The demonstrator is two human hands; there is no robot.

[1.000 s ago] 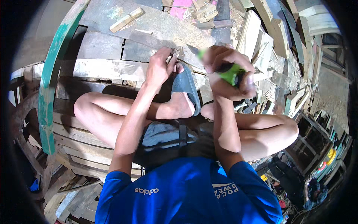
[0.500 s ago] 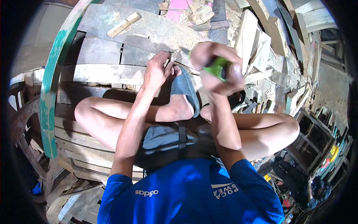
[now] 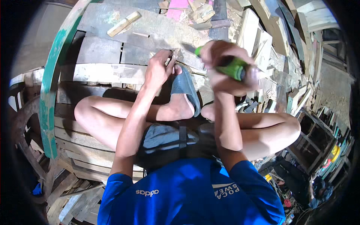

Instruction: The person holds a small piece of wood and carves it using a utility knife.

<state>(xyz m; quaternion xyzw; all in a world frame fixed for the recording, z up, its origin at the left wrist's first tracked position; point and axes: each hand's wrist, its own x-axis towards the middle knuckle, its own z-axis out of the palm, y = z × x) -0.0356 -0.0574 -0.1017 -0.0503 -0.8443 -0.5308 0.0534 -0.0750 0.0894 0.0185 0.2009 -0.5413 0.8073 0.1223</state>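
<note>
My left hand is closed, its fingertips pinching a small piece of wood just beyond the toes of my left foot. Most of that piece is hidden by the fingers. In my right hand, smeared by motion, is a tool with a green-and-black handle. What looks like a short grey blade sticks out on the left side of the fist, pointing toward the wood. Its exact kind is too blurred to tell. The tool is raised and apart from the wood.
My left foot wears a grey-blue slipper between the hands. Wooden planks lie ahead, with a loose wood block and shavings on them. A green-painted post curves along the left. Offcuts and boards pile up on the right.
My right hand has moved to the right with the green-handled tool, and more of its blade side shows. My left hand stays in place on the wood.
</note>
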